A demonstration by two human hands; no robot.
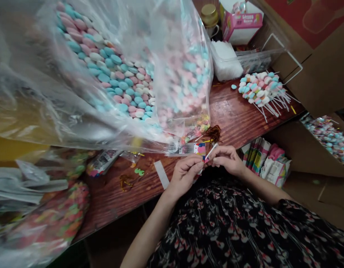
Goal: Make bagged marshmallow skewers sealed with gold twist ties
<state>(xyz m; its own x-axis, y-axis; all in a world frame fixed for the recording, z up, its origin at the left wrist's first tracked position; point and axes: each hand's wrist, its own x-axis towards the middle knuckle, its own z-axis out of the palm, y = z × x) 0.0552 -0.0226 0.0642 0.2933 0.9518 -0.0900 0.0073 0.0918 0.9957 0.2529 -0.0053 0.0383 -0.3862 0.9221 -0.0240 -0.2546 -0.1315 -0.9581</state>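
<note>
My left hand is closed, thumb and fingers pinching a small printed candy wrapper with blue and pink on it. Close by on the right, the fingers of my right hand are pinched together at the same wrapper, beside a white lollipop stick that slants up out of it. Whatever candy is inside is hidden by my fingers. Just beyond my hands lie a stack of flat printed wrappers and a bunch of brown-gold twist ties.
A large clear bag of pink, blue and white candies covers the table's far left. Finished-looking lollipops lie piled at the right, before a clear plastic bin. A bag of coloured gummies sits left; a cardboard box stands right.
</note>
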